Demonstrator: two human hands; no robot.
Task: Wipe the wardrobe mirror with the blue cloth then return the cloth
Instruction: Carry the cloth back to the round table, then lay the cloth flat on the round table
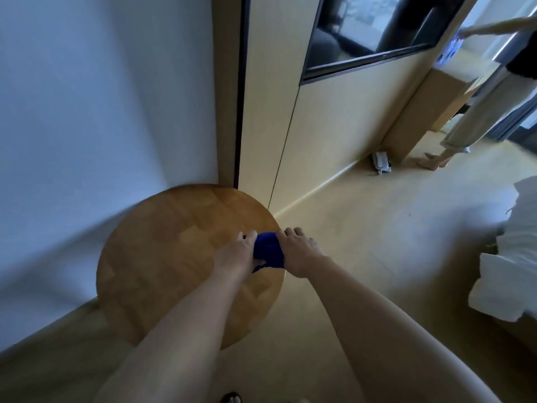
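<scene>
Hands meet over the right edge of a round wooden table (162, 251), both reaching down to a bunched, deep blue cloth (268, 251) that sits on the tabletop at its rim. The left hand (236, 251) lies on the cloth's left side with its fingers curled over the fabric and its thumb tucked beneath the lower edge, gripping it. The right hand (296, 250) rests on the cloth's right side, fingers bent over the top of the bundle and holding it as well. 2 bare forearms run up from the bottom of the frame to the table.

Behind the table stands a pale wooden wardrobe (334, 126), its dark-framed mirror (374, 27) set high on the door and showing a dim reflection. A white wall (101, 97) fills the left side. The yellowish floor (377, 242) spreads to the right, where white bedding (511, 263) shows at the frame's edge. A small white object (382, 165), too blurred to identify, lies at the wardrobe's base. Farther back, another person (479, 97) in light trousers stands barefoot, arm stretched out to the left.
</scene>
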